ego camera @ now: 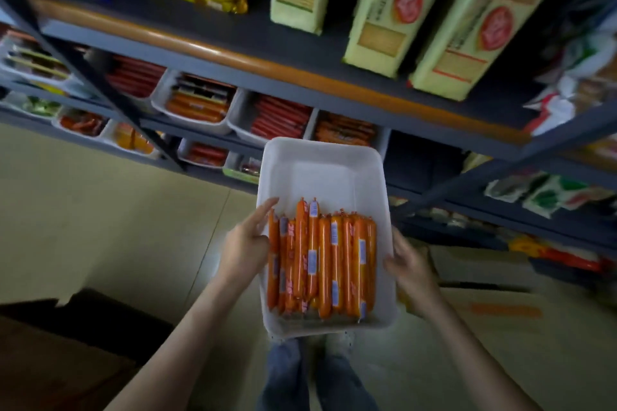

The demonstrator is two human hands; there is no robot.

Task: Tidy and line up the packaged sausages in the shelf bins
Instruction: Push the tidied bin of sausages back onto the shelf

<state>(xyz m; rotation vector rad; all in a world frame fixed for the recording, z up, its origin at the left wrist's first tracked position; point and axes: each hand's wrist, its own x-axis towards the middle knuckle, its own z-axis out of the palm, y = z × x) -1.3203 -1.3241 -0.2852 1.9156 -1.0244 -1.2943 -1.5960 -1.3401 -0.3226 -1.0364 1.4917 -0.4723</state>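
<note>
Left hand (247,240): on white bin (320,173) left rim, fingers straight and together along the wall, thumb hooked over the rim.
Packaged sausages (320,260): orange, lengthwise in the bin's near half.
Right hand (412,269): grips the right rim with thumb on top; fingers blurred, cannot tell.
Shelf bins (200,107): beyond the far end.

Bin (324,177) out in front of lower shelf (207,140), betw. left hand (245,243) on its L rim & right hand (409,264) on its R rim. Sausages (322,260) in bin's near half, side by side, lengthwise. Other bins (187,118) behind, on that shelf; cracker packs (377,3) on upper shelf (233,32).
</note>
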